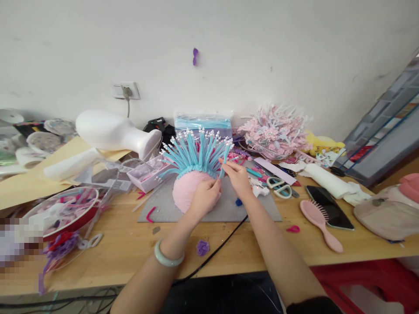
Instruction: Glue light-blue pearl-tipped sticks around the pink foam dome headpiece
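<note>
A pink fabric-covered dome (185, 192) rests on a grey cutting mat (258, 213). Along its top fans a crest of light-blue pipe cleaners (191, 152), tipped with white pearl beads. My right hand (237, 176) pinches a blue pipe cleaner (222, 171) at the crest's right side, between thumb and fingers. Lower down, my left hand (207, 196) lies against the dome's right side, its fingertips closed at the lower end of that same strand. The exact contact under the left fingertips is partly hidden.
White-handled scissors (279, 188), a pink hairbrush (322, 224) and a black tablet (330, 207) lie at the right. Behind stands a pink beaded headpiece (278, 135). A white mannequin head (114, 131) and a red-rimmed basin (70, 224) occupy the left. A black cable (216, 250) crosses the front.
</note>
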A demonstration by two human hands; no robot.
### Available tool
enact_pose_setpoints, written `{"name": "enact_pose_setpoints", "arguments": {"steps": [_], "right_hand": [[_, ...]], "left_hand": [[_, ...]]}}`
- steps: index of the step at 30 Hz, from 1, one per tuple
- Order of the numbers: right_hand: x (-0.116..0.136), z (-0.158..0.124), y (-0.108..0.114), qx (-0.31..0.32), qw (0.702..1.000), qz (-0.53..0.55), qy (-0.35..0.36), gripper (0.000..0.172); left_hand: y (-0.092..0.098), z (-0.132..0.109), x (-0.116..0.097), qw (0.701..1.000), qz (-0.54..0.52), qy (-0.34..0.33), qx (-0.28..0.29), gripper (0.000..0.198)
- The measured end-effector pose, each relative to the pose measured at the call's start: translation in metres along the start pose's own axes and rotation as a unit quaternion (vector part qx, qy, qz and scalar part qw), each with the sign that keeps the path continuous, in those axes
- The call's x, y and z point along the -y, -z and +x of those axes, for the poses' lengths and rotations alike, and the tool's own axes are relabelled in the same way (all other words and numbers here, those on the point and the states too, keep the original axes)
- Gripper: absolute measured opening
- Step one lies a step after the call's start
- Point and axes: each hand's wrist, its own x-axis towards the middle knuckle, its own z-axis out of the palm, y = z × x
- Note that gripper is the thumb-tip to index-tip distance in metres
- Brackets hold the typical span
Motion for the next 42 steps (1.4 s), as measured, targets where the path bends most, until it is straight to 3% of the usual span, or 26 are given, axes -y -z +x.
{"name": "enact_pose_setpoints", "arguments": {"steps": [6, 12, 18, 35, 42], "right_hand": [[0.005, -0.002, 0.000, 0.032, 0.999, 0.014, -0.031, 0.023], [0.010, -0.006, -0.005, 0.061, 0.997, 0.023, -0.045, 0.017], [0.010, -0.006, -0.007, 0.049, 0.996, 0.051, -0.054, 0.017], [0.019, 0.001, 0.006, 0.037, 0.948, 0.260, -0.179, 0.023], [0.023, 0.002, 0.013, 0.045, 0.943, 0.249, -0.215, 0.022]], "left_hand": [[0.003, 0.002, 0.004, 0.997, 0.029, -0.047, -0.048, 0.027], [0.008, 0.004, 0.004, 0.995, 0.015, -0.081, -0.056, 0.025], [0.007, 0.003, 0.000, 0.996, -0.036, -0.053, -0.070, 0.025], [-0.004, 0.002, 0.003, 0.967, -0.241, 0.051, 0.063, 0.030], [-0.008, 0.003, 0.008, 0.970, -0.230, 0.050, 0.059, 0.030]]}}
